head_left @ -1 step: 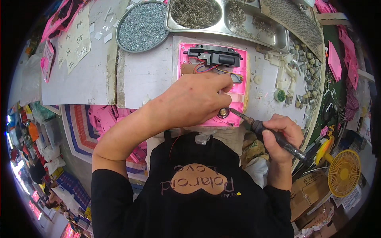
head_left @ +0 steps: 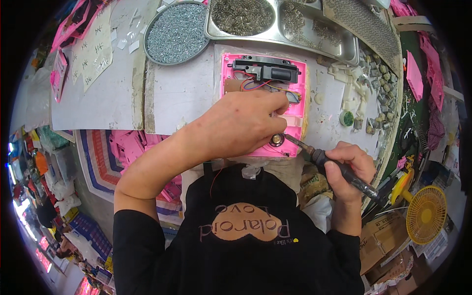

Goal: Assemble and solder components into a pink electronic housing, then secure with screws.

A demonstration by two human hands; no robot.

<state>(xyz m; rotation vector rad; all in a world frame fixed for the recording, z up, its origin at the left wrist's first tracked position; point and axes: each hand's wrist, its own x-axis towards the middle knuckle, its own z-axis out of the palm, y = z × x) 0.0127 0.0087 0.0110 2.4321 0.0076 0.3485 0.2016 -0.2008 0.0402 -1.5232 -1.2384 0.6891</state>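
I see the pink housing (head_left: 294, 110) on the white bench (head_left: 182, 98), near the metal tray (head_left: 347, 50). Right hand (head_left: 358, 166): closed around the dark-handled tool (head_left: 319, 158). Left hand (head_left: 241, 120): curled over the housing; I cannot tell its hold. Yellow fan (head_left: 427, 215): right of the bench.

Beneath my left fingers (head_left: 277, 102) the casing (head_left: 294, 110) is bright pink; just beyond them lie a black module (head_left: 280, 74) and red, blue and yellow wires (head_left: 253, 86). Nearer me than those fingers sits a gold disc (head_left: 277, 139) ringed in black. My right fingers (head_left: 350, 152) wrap a black handle (head_left: 320, 158). Well left of both, a sheet (head_left: 104, 160) is striped red, white and blue.
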